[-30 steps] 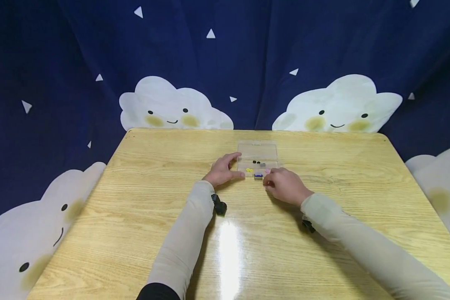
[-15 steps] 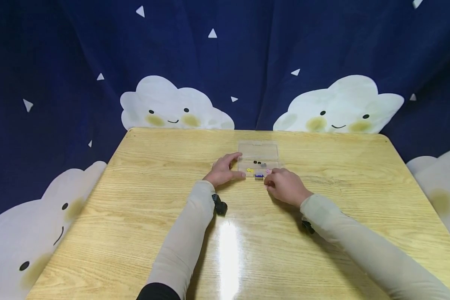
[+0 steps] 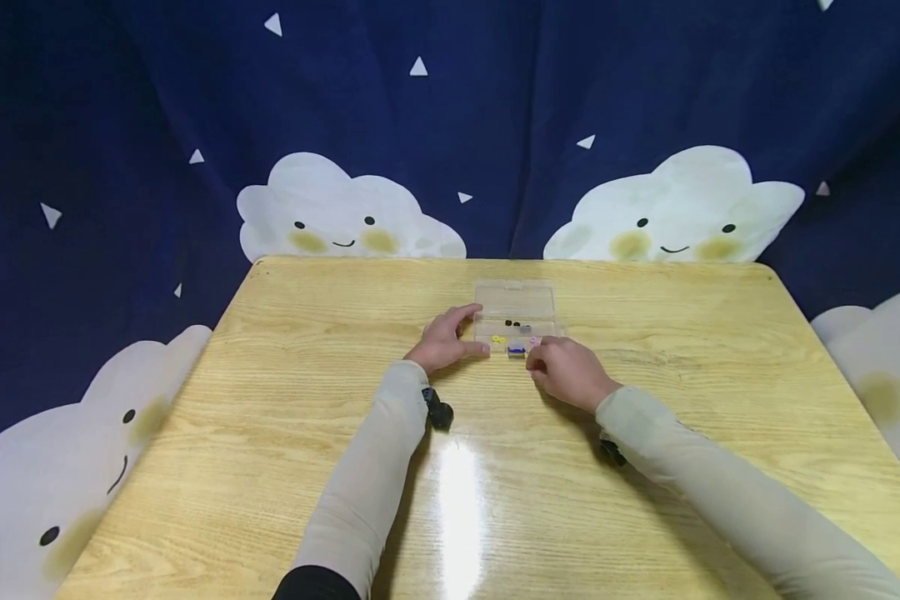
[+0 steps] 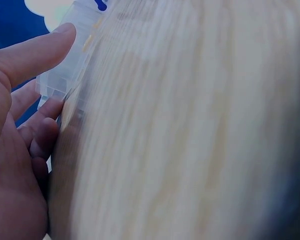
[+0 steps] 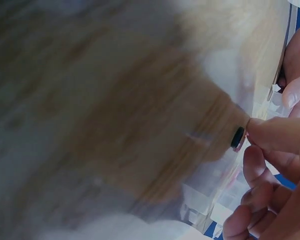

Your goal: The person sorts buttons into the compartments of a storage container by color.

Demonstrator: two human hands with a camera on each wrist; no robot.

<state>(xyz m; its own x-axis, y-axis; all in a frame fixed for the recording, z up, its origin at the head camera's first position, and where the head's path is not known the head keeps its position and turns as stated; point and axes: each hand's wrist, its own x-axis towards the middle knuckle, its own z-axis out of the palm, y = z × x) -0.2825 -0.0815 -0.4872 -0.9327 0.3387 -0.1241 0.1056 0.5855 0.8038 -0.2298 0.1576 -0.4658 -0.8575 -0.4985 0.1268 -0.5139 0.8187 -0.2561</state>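
A clear plastic compartment box stands on the table with its lid raised. My left hand holds its left end, thumb along the front and fingers behind; the left wrist view shows the thumb over the box wall. At the front right corner my right hand pinches a small dark disc with a reddish edge, between thumb and forefinger. Yellow pieces lie in the left front compartment and pink ones in the right. A blue piece sits at the front middle.
Several small black pieces lie in the box's rear row. The wooden table ends at a dark blue curtain with printed clouds. Black wrist cameras sit under the forearms.
Both hands and the box keep nearly the same places. Only a slight shift of the head view shows.
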